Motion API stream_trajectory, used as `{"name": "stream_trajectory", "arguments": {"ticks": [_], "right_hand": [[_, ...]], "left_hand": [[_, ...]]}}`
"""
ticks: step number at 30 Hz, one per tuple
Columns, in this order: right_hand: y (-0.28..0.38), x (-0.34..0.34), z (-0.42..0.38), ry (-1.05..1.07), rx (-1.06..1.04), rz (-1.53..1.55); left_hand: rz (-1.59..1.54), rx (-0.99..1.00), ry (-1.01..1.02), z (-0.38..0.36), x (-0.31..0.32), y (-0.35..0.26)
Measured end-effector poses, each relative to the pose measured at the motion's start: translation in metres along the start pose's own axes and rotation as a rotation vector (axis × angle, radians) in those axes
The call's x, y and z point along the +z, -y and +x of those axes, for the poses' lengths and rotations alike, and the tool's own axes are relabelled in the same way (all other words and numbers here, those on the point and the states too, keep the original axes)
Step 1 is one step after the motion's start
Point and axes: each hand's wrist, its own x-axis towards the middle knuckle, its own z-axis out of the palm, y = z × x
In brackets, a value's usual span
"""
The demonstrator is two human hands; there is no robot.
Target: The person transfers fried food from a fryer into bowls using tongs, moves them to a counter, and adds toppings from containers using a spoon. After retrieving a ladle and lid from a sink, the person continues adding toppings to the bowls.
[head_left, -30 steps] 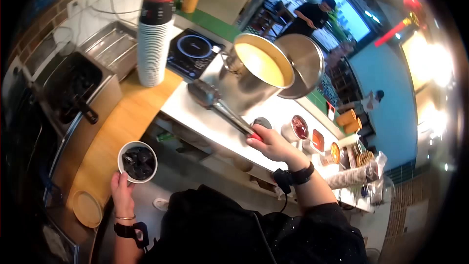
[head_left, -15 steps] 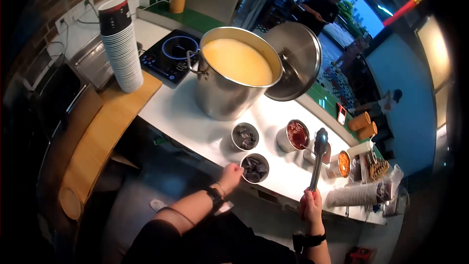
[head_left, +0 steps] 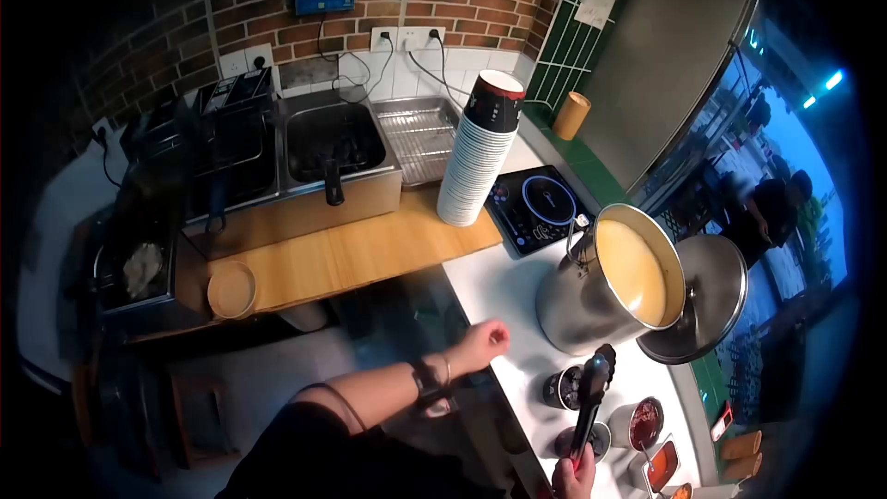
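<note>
My left hand (head_left: 482, 344) hangs over the front edge of the white counter, its fingers curled in and nothing visible in them. At the lower right, my right hand (head_left: 575, 476) grips black-tipped tongs (head_left: 589, 411), which point up toward the large steel pot (head_left: 577, 310) of yellow liquid. Behind the tongs stand two paper cups; dark pieces fill the farther cup (head_left: 562, 390), and the nearer cup (head_left: 601, 444) is partly covered by the tongs. A tub of red sauce (head_left: 645, 423) is to their right.
A tall stack of paper cups (head_left: 473, 171) rises beside an induction cooker (head_left: 540, 208). Fryers (head_left: 334, 143) line the brick wall behind a wooden shelf (head_left: 342, 263) with a round bowl (head_left: 232, 290). A lid (head_left: 716, 300) leans by the pot. Outside stands a person (head_left: 776, 208).
The view has swung left toward the fryers. My left hand has come away from the nearer cup of dark pieces. The tongs stay in my right hand.
</note>
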Motion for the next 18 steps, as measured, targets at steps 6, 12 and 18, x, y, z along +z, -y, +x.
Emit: {"name": "stream_trajectory", "arguments": {"ticks": [6,12,18], "right_hand": [[-0.049,0.072,0.119,0.325,-0.355,-0.137],[0.012,0.155,0.108,0.348,-0.294,-0.041],[0.016,0.174,0.094,0.108,-0.230,-0.187]], "left_hand": [[0.607,0.550,-0.631,0.176,-0.185,-0.173],[1.220,0.527,-0.421,0.261,-0.243,-0.196],[1.119,0.698,-0.260,0.285,-0.262,-0.211]]}}
